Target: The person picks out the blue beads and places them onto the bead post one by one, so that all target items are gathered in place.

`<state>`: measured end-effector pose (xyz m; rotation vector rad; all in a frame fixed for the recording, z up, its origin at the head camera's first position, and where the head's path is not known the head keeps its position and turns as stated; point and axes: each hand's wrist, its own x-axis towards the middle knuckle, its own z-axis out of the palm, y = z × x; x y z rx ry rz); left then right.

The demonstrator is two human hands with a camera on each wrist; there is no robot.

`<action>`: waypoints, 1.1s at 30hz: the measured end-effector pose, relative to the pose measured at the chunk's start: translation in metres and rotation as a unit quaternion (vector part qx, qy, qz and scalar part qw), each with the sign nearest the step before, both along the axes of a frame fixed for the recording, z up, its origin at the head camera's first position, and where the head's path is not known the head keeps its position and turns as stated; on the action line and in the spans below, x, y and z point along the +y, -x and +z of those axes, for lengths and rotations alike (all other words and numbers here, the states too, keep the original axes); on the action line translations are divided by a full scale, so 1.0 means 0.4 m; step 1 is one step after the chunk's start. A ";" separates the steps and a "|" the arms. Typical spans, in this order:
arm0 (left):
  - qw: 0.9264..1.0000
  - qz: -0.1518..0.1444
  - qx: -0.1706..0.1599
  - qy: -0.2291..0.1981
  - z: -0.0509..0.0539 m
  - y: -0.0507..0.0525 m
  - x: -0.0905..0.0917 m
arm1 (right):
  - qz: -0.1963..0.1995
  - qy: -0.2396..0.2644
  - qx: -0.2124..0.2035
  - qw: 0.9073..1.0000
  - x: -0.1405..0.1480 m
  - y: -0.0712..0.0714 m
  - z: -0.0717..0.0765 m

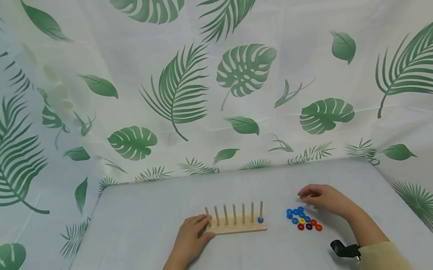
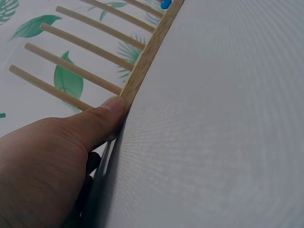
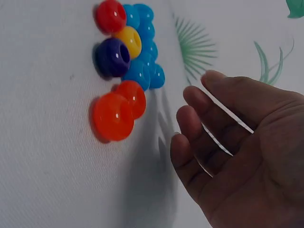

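Observation:
A wooden peg board (image 1: 238,228) with a row of upright pegs lies on the table, one blue bead (image 1: 260,220) at the foot of its rightmost peg. My left hand (image 1: 192,238) grips the board's left end, its thumb (image 2: 107,114) against the front edge in the left wrist view; the other fingers are mostly hidden. To the right of the board lies a cluster of beads: several blue ones (image 1: 295,220), a yellow bead (image 3: 129,42), a red bead (image 3: 111,16), a dark purple bead (image 3: 114,57) and two orange beads (image 3: 114,118). Just above and right of them hovers my right hand (image 1: 326,199), fingers loosely bent, holding nothing visible.
A white cloth covers the table (image 1: 128,226). Leaf-printed curtains (image 1: 201,147) hang behind it and at both sides. Each wrist wears a small black camera, such as the right one (image 1: 344,249).

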<state>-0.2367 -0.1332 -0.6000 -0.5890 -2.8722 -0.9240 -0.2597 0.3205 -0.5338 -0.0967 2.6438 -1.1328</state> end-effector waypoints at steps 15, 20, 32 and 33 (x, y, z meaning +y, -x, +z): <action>1.000 0.000 -0.004 -0.003 0.008 -0.004 0.001 | 0.063 -0.057 -0.011 0.996 0.010 0.022 -0.032; 1.000 -0.001 -0.006 -0.005 0.010 -0.005 0.002 | 0.066 -0.061 -0.014 0.996 0.002 0.019 -0.034; 1.000 0.003 -0.006 0.001 0.012 -0.005 0.003 | 0.055 -0.065 0.000 0.996 -0.003 0.024 -0.063; 1.000 0.002 -0.006 0.001 0.012 -0.005 0.003 | 0.053 -0.067 0.002 0.996 -0.003 0.024 -0.065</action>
